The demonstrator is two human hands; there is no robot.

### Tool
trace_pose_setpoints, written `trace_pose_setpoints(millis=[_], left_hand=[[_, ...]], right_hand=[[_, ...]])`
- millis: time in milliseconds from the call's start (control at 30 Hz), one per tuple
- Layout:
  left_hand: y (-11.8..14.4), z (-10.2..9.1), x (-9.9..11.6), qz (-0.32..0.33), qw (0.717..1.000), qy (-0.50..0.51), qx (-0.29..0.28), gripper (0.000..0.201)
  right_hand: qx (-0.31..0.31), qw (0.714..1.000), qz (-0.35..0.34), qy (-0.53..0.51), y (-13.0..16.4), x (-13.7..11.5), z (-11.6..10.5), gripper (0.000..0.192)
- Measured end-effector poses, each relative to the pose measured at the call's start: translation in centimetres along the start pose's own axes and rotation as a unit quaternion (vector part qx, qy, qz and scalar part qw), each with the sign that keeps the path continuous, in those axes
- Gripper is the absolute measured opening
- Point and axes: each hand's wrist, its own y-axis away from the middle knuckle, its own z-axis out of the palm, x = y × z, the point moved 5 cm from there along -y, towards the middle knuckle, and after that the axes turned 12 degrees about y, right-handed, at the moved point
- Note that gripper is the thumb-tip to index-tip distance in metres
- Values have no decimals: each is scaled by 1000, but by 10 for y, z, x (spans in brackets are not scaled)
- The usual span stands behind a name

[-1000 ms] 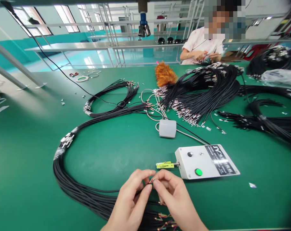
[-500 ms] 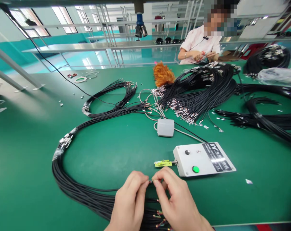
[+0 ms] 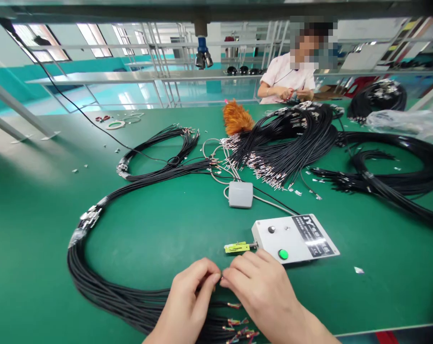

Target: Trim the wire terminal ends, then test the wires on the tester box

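Fingertips of both hands are bunched so tight together that the tiny thing between them is pretty much hidden. The left hand (image 3: 189,298) and right hand (image 3: 259,286) meet at the end of one thin black wire (image 3: 221,276), pinched on it from both sides, but the tip itself is too small and covered to make out. It sits low in the middle of the green table (image 3: 166,229), just in front of the yellow-green clip (image 3: 237,247) sticking out of the white control box (image 3: 293,237).

Both wrists run off the bottom edge, and so does the near part of the big black cable loop (image 3: 94,286), whose coloured ends (image 3: 240,329) peek out under the hands.

Further back there's a small grey box (image 3: 240,194) on a pale cord, then a heap of black leads with metal terminals (image 3: 284,153), an orange feather duster (image 3: 236,118), and more coils on the right (image 3: 392,177). Across the table a person in a pale shirt (image 3: 286,76) has both hands at a cable, partly behind the heap.
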Motion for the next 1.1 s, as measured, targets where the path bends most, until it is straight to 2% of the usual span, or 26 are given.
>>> trace_pose_setpoints(millis=[100,200,300,467,633,767,1100], left_hand=[[-1,-1,2,52,998,-39,-11,20],[-8,-3,1,26,999,-45,6,21],[-16,-5,1,5,999,-44,22,22],[-23,-6,-2,-21,999,-32,29,22],[-27,-6,-7,-28,999,-22,34,21],[-33,-3,-16,-41,998,-19,37,21],[-42,6,-26,-54,997,-29,50,20]], right_hand=[[2,1000,-8,12,4,13,-3,24],[1,999,45,32,6,36,-8,15],[-40,995,42,84,-3,48,-3,3],[-134,983,18,123,-22,51,15,16],[-147,977,15,154,-23,50,24,20],[-202,967,-22,155,-21,49,34,9],[-233,961,-19,149,-26,51,33,13]])
